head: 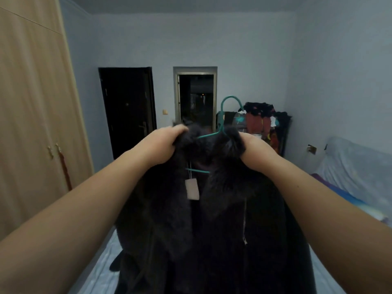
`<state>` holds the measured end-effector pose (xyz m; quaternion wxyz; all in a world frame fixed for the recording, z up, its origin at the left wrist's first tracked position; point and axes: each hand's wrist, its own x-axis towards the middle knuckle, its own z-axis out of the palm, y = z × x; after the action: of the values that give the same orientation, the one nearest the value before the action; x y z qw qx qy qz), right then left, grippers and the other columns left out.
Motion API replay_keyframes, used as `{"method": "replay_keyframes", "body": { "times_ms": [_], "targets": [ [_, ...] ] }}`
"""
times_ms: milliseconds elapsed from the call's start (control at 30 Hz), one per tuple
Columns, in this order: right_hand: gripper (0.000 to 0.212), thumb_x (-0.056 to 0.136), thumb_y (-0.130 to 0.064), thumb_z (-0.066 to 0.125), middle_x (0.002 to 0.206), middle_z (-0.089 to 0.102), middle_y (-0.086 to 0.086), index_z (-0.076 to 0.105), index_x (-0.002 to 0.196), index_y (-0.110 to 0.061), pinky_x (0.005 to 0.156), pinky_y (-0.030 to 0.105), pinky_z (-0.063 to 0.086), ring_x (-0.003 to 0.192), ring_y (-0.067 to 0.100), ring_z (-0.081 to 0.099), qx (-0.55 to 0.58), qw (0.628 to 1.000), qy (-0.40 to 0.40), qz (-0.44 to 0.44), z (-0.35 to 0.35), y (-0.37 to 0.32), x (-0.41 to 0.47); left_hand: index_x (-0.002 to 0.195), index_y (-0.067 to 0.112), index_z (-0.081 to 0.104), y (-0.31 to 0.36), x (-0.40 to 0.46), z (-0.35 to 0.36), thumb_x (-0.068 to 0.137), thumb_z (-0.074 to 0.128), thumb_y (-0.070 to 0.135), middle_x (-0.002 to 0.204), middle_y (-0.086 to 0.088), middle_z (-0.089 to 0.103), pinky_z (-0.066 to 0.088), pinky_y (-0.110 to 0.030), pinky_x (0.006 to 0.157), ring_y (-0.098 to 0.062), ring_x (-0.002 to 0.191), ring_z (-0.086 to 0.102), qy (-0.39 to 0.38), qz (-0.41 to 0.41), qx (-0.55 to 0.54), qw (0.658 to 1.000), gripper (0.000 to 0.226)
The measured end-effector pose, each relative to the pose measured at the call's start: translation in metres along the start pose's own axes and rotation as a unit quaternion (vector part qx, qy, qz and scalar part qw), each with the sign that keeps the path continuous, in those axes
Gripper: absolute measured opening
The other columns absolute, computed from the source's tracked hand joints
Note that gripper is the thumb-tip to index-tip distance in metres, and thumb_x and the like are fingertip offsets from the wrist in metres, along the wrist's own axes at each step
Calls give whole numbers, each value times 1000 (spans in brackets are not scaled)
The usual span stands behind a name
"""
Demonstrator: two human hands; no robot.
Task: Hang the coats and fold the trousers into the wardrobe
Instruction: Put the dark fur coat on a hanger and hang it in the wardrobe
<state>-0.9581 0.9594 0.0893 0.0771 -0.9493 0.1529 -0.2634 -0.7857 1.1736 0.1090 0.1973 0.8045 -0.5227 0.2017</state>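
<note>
I hold a dark furry coat [222, 219] up in front of me. A teal hanger [228, 107] sits inside its neck, with the hook sticking up above the collar. My left hand [161, 145] grips the left side of the collar. My right hand [254, 149] grips the right side of the collar. A pale tag [192, 189] dangles inside the open front, and a zip runs down the right edge. The wardrobe [36, 115], light wood with its doors closed, stands at the left.
A bed with a pale cover [360, 170] lies at the right and below the coat. A pile of dark and red clothes [263, 122] sits at the far wall. A black door [127, 111] and an open doorway [196, 98] are ahead.
</note>
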Motion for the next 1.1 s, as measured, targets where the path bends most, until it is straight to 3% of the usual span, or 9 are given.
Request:
{"method": "replay_keyframes", "body": {
  "times_ms": [200,333,400,467,533,667,833,933,1100],
  "targets": [
    [21,95,-35,50,121,66,-7,56,114,-41,88,44,53,107,23,63,-4,999,-35,-26,16,-17,0,125,19,57,45,12,5,97,50,7,115,-6,66,52,-35,90,-20,104,61,172,-46,-177,968,31],
    [19,94,-30,48,117,65,-5,55,109,-40,86,46,53,105,26,64,-5,1000,-16,1,11,-3,2,139,22,53,37,-1,22,101,52,42,135,2,59,44,-38,107,-18,124,55,-40,-77,-165,983,44],
    [24,96,-30,47,123,62,-3,54,118,-34,88,47,52,108,28,62,-28,1000,-11,9,11,5,-3,133,27,62,24,-8,20,101,46,49,127,8,65,46,-36,107,-10,118,60,-125,-83,-225,963,42],
    [27,97,-30,47,126,59,-2,53,124,-31,90,48,52,111,30,61,-35,999,-2,3,13,10,-5,127,33,68,12,-13,20,101,56,31,119,14,69,48,-30,104,2,108,62,-132,-60,-261,954,29],
    [25,97,-31,47,122,60,-1,53,121,-29,91,49,52,109,30,61,-26,1000,9,-4,12,9,-4,132,32,64,4,-13,22,92,68,11,128,12,64,42,-25,109,6,115,56,-78,-34,-257,963,45],
    [17,96,-25,49,108,59,-5,54,111,-31,84,45,52,97,26,62,-2,997,60,-44,8,2,-3,148,35,43,-3,-1,22,77,84,21,143,10,48,34,-27,111,-7,129,44,-64,-23,-184,981,83],
    [15,97,-10,49,99,52,-7,57,100,-22,81,37,49,90,16,56,52,992,38,-105,15,-3,-8,112,30,69,-1,9,16,95,64,32,105,8,70,52,-37,93,-12,99,65,-166,-33,-116,979,18],
    [19,98,-7,49,98,58,-5,67,104,-12,78,32,41,94,19,56,121,986,95,-57,25,6,-12,103,27,73,-3,5,24,97,63,32,96,8,71,52,-33,86,-8,91,66,-147,-33,-155,976,13],
    [16,102,-20,51,91,64,-6,67,104,-21,83,34,45,93,18,60,280,939,176,99,30,21,-20,95,34,71,-16,-13,30,97,58,44,93,16,70,45,-21,78,2,90,63,-171,-71,-215,959,17]
  ]
}}
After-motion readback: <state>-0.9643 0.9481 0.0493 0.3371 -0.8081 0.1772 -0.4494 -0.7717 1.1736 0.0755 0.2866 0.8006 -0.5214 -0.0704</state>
